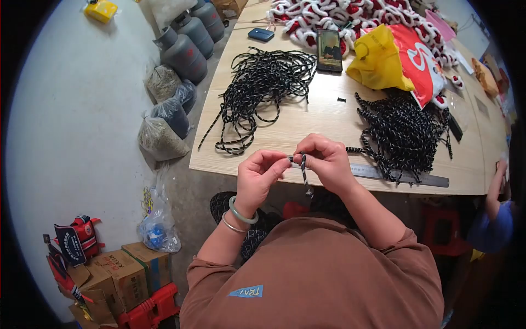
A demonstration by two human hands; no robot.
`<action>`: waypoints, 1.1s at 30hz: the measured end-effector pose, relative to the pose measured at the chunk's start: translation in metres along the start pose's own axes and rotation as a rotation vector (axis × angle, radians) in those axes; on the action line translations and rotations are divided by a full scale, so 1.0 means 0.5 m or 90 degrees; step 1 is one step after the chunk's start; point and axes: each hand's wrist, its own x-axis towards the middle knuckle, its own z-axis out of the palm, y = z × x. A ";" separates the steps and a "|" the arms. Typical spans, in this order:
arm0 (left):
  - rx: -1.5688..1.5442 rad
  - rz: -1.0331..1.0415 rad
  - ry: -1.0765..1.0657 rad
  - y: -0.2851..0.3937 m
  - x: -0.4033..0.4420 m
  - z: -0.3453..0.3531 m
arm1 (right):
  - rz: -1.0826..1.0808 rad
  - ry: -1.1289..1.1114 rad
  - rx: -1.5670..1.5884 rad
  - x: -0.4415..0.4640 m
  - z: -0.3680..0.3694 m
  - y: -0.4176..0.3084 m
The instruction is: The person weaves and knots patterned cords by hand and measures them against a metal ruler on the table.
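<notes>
Inspected: my left hand (263,169) and right hand (327,159) are close together at centre, fingertips pinched on the short cord (304,174), whose free end dangles toward 6 o'clock; a slack pinch could, in my judgement, let it drop clear of the counter (329,123). At 3 o'clock, strands of the twisted-cord heap (401,131) overlie the ruler (435,180) near the front edge, so a bump could shift both. Farther, at 11 o'clock, the loose cord pile's (266,82) overlapping loops could snag if one were tugged.
</notes>
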 end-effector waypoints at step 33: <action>-0.220 -0.081 -0.016 -0.040 -0.019 0.003 | 0.041 0.081 0.478 0.017 -0.031 -0.050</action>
